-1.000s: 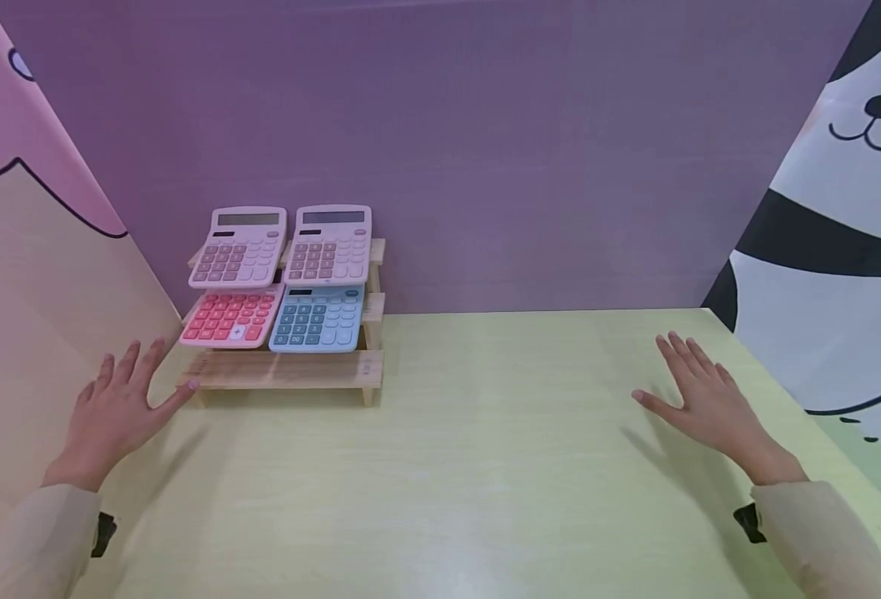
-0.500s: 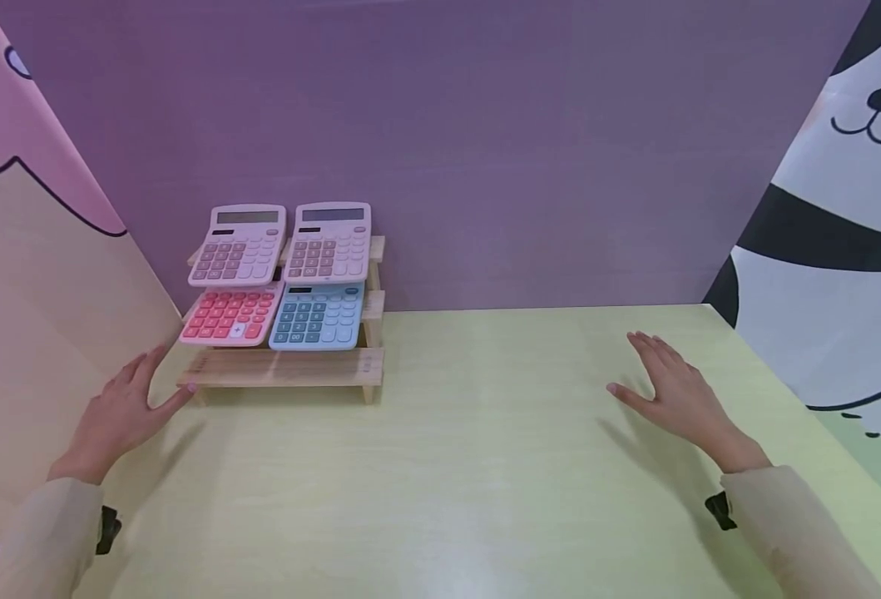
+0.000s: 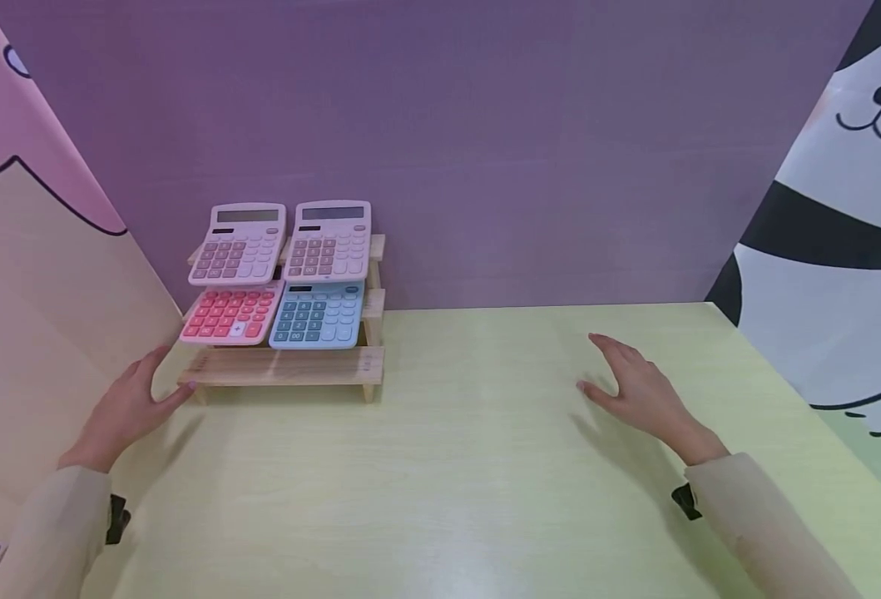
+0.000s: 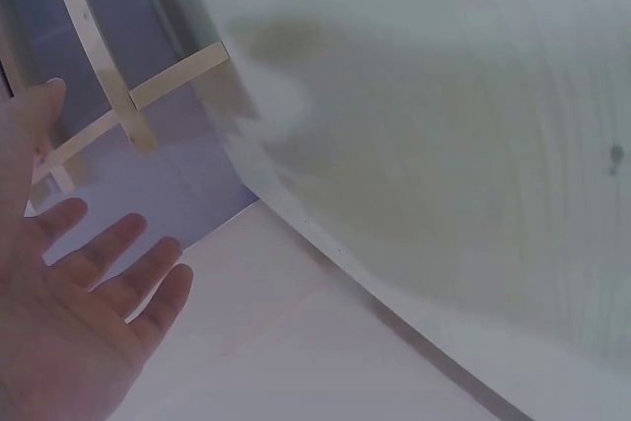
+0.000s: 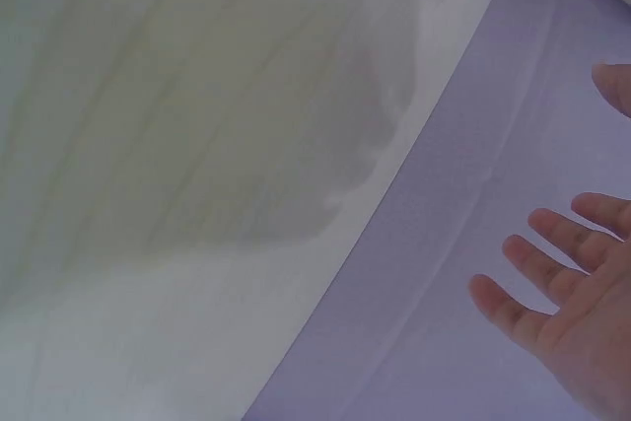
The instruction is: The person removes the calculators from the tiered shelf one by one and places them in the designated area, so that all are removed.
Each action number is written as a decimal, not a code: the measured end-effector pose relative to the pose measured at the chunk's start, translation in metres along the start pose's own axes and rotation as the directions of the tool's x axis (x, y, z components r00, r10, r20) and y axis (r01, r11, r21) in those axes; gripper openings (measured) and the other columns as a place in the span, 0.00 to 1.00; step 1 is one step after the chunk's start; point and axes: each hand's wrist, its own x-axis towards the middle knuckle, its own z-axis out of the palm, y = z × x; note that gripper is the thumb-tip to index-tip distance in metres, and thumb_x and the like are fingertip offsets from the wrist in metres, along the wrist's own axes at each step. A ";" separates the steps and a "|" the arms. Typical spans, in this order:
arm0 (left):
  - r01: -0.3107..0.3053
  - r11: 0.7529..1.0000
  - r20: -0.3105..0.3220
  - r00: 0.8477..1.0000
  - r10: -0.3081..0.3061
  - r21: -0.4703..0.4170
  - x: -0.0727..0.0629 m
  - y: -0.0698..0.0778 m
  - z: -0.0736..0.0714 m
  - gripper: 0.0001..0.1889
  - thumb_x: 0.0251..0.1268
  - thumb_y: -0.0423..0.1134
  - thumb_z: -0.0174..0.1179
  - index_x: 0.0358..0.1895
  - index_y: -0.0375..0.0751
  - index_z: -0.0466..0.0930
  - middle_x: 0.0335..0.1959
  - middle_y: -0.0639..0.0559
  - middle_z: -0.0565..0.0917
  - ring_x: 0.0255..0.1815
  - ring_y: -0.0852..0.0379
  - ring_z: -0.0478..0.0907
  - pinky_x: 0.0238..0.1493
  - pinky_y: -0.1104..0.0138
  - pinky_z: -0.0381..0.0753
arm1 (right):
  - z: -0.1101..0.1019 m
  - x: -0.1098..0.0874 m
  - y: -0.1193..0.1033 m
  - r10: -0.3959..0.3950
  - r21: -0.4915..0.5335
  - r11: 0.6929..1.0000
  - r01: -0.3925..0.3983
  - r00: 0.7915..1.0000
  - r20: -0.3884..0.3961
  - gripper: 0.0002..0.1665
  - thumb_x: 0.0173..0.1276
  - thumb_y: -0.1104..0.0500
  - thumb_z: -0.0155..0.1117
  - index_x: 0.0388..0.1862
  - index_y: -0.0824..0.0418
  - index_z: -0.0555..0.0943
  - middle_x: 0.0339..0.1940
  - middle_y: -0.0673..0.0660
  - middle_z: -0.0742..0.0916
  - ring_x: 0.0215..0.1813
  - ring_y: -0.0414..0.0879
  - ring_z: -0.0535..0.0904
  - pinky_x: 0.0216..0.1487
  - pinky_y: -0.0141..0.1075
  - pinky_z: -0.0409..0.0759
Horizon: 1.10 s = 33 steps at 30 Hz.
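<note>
Before the purple wall (image 3: 485, 150), near the back left corner of the worktop (image 3: 447, 457), a wooden rack (image 3: 283, 367) bears four calculators (image 3: 319, 316). The left hand (image 3: 127, 409), beside it, and right hand (image 3: 648, 398) have fingers extended. Only the left wrist view shows a dark spot (image 4: 617, 158).

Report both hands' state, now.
Left hand: open, holding nothing, thumb near the left end of the wooden rack.
Right hand: open, holding nothing, above the table.

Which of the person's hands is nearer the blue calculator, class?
Left. The left hand is left of the blue calculator, by the wooden rack; the right hand is farther off to its right.
</note>
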 end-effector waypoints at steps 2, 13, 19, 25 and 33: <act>-0.001 1.000 -0.001 1.000 0.001 -0.009 0.001 0.000 0.000 0.42 0.62 0.56 0.52 0.67 0.28 0.48 0.60 0.22 0.61 0.57 0.24 0.59 0.50 0.33 0.63 | 0.003 0.003 -0.003 -0.013 0.010 1.000 0.013 1.000 -0.012 0.39 0.60 0.52 0.63 0.65 0.67 0.61 0.62 0.67 0.71 0.61 0.63 0.66 0.55 0.59 0.69; -0.007 0.997 0.040 0.999 0.011 -0.080 0.012 0.003 0.003 0.41 0.62 0.56 0.54 0.66 0.26 0.50 0.58 0.22 0.64 0.53 0.25 0.65 0.48 0.38 0.71 | 0.018 0.021 -0.022 -0.024 0.097 0.995 0.022 1.000 0.017 0.37 0.62 0.49 0.60 0.66 0.64 0.62 0.62 0.62 0.72 0.62 0.59 0.67 0.58 0.56 0.69; -0.012 0.992 0.040 0.999 0.017 -0.122 0.016 0.004 0.004 0.39 0.63 0.53 0.54 0.64 0.25 0.53 0.57 0.22 0.65 0.53 0.26 0.67 0.50 0.39 0.71 | 0.022 0.032 -0.038 -0.008 0.167 0.986 -0.001 0.999 0.053 0.37 0.63 0.49 0.60 0.66 0.63 0.61 0.64 0.61 0.72 0.64 0.57 0.66 0.59 0.54 0.68; -0.027 0.986 0.028 0.999 0.032 -0.165 0.017 0.004 0.007 0.37 0.62 0.51 0.56 0.63 0.25 0.55 0.56 0.23 0.67 0.52 0.27 0.68 0.51 0.40 0.71 | 0.028 0.044 -0.053 -0.015 0.210 0.978 0.005 0.999 0.046 0.37 0.61 0.50 0.61 0.66 0.62 0.63 0.62 0.61 0.73 0.62 0.55 0.68 0.59 0.52 0.70; -0.008 0.980 0.053 0.998 0.019 -0.198 0.020 -0.001 0.011 0.37 0.64 0.51 0.54 0.64 0.25 0.53 0.56 0.22 0.67 0.53 0.26 0.67 0.51 0.41 0.71 | 0.037 0.062 -0.069 -0.047 0.271 0.962 0.045 0.999 -0.001 0.35 0.60 0.53 0.63 0.64 0.63 0.65 0.60 0.60 0.75 0.58 0.54 0.72 0.57 0.51 0.73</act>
